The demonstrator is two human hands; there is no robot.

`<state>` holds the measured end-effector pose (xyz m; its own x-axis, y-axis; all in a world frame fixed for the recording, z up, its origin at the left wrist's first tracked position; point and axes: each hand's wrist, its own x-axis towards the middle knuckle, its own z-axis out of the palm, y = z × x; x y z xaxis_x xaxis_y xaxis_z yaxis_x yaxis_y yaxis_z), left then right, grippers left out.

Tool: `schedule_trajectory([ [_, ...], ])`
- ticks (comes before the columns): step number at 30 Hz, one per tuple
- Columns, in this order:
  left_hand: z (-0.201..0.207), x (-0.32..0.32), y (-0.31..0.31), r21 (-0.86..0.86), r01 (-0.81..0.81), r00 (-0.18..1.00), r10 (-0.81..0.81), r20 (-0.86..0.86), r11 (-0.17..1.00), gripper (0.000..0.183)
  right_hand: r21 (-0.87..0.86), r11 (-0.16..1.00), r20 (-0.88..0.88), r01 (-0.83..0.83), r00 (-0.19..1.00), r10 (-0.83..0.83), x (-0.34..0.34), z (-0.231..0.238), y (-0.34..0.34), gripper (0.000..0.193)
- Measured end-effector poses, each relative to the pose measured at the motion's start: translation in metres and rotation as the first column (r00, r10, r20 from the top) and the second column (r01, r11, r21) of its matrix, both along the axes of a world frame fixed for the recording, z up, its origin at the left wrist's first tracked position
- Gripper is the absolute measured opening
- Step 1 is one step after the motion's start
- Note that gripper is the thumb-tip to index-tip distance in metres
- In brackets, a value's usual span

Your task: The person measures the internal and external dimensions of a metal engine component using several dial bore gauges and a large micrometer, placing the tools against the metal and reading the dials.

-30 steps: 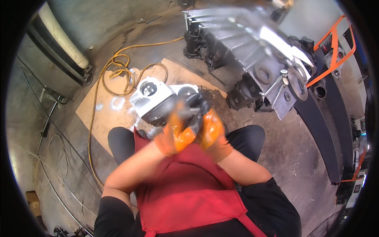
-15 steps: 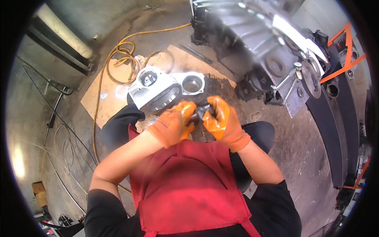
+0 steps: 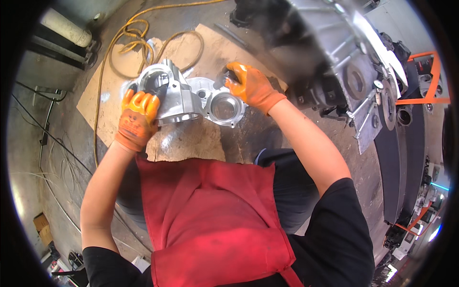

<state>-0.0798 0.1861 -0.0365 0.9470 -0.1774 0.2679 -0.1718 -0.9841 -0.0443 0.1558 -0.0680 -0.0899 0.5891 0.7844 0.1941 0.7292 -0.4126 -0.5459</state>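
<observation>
A silvery cast-metal housing (image 3: 179,103) lies in front of me, a large round bore at its left and a ring-shaped opening on an arm at its right. My left hand (image 3: 138,117), in an orange coated glove, has its fingers curled round the housing's left edge beside the large bore. Gloved the same way, my right hand (image 3: 252,88) is closed above and beyond the ring-shaped end. A small dark, blurred thing (image 3: 224,77) shows at its fingertips; its kind cannot be made out.
Flattened cardboard (image 3: 186,148) lies under the housing on the concrete floor. A yellow hose (image 3: 99,119) coils at the far left. At the right stands a big ribbed metal casing (image 3: 330,33), with a metal plate (image 3: 366,129) and an orange frame (image 3: 432,79) near it.
My hands have parted from a dark thing held between them. The left went left onto the housing, the right up and away from me. The housing has turned, its ring end now nearer me.
</observation>
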Motion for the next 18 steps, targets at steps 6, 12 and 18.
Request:
schedule_trajectory([
  [6,0.002,-0.007,0.007,-0.035,0.095,0.996,-0.094,0.004,0.995,0.057,-0.033,0.985,-0.102,-0.168,0.981,0.164,-0.023,-0.016,0.032,0.036],
  [12,0.007,0.0,0.005,-0.033,0.104,0.994,-0.104,0.015,0.994,0.051,-0.146,0.962,-0.107,-0.23,0.97,0.216,-0.032,-0.009,0.041,0.033],
  [18,0.006,0.002,0.003,-0.022,0.066,0.996,-0.067,-0.05,0.998,0.059,-0.274,0.87,-0.103,-0.41,0.912,0.397,-0.036,-0.002,0.053,0.035],
])
